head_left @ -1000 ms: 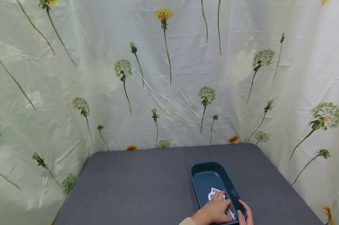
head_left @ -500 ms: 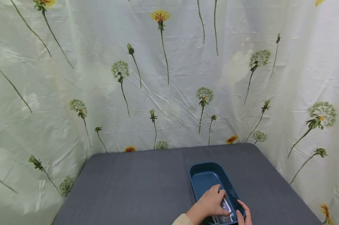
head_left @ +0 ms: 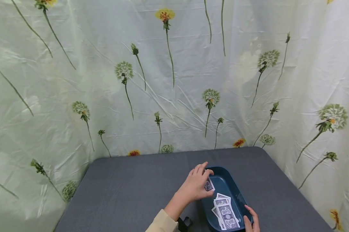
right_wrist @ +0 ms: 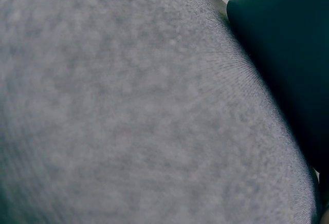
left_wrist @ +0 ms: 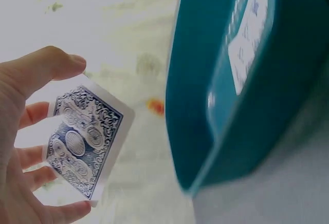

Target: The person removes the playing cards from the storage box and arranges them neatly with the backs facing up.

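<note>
My left hand (head_left: 196, 184) holds a playing card (head_left: 209, 184) with a blue patterned back over the tray's left rim. In the left wrist view, thumb and fingertips grip this card (left_wrist: 85, 142) by its edges. Inside the dark blue oblong tray (head_left: 233, 183), several blue-backed playing cards (head_left: 226, 212) lie in an overlapping, slightly fanned pile at the near end. My right hand (head_left: 252, 220) grips the tray's near right rim, partly cut off by the frame's bottom. Its wrist view shows the tray's outer wall (right_wrist: 288, 54), with the hand almost wholly out of sight.
A grey cloth-covered table (head_left: 139, 190) carries the tray right of its middle. Behind and at both sides hangs a pale curtain (head_left: 186, 71) printed with dandelions. A small black object (head_left: 183, 224) shows beside the left sleeve (head_left: 163, 222).
My left hand has risen out of the tray and moved left and away from me with one card, uncovering the pile. The right hand stays at the rim.
</note>
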A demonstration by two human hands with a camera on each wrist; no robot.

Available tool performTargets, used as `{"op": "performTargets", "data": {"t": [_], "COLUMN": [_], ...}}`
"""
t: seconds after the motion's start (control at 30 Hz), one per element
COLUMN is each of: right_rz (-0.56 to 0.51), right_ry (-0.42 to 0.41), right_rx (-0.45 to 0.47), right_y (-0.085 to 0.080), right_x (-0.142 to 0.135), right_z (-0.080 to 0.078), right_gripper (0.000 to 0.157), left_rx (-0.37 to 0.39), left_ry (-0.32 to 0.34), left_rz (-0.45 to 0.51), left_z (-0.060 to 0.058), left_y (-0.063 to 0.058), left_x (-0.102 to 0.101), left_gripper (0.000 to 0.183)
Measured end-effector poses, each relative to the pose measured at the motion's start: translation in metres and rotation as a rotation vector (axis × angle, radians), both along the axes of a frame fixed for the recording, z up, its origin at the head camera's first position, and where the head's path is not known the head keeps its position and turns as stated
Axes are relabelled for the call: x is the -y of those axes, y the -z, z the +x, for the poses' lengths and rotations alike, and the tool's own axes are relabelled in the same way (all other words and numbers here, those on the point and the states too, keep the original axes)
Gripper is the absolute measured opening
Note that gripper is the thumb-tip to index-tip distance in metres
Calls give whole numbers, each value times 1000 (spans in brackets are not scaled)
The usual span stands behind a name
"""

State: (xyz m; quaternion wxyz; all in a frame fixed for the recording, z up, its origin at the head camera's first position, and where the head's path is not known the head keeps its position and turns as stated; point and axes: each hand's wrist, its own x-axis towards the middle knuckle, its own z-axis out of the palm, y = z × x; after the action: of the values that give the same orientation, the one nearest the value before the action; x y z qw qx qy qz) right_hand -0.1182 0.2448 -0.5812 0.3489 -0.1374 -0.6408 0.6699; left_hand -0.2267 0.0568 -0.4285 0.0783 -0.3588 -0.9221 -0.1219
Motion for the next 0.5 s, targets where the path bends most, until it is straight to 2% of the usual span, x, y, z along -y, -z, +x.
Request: {"op": "performTargets", "data": {"t": [0.1, 0.23, 0.3, 0.4, 0.5], "right_rz": [42, 143, 163, 176, 173], "right_ry": [19, 59, 69, 68, 63], "right_rx": [89, 238, 240, 189, 151], "right_y": [-3, -10, -12, -12, -10], "right_x": [-1, 1, 2, 3, 5], "right_z": [2, 3, 2, 2, 4], "right_gripper": [23, 25, 26, 27, 30], "left_rx": [-5, 54, 88, 154, 242], "left_ry": [-59, -109, -117, -120, -118], "left_rz": [-51, -152, -214, -287, -285], "left_z": [-12, -24, -27, -28, -28], "left_y": [8, 33, 49, 75, 92], "left_x": [16, 33, 38, 42, 45], "left_gripper": [56, 60, 61, 65, 69]}}
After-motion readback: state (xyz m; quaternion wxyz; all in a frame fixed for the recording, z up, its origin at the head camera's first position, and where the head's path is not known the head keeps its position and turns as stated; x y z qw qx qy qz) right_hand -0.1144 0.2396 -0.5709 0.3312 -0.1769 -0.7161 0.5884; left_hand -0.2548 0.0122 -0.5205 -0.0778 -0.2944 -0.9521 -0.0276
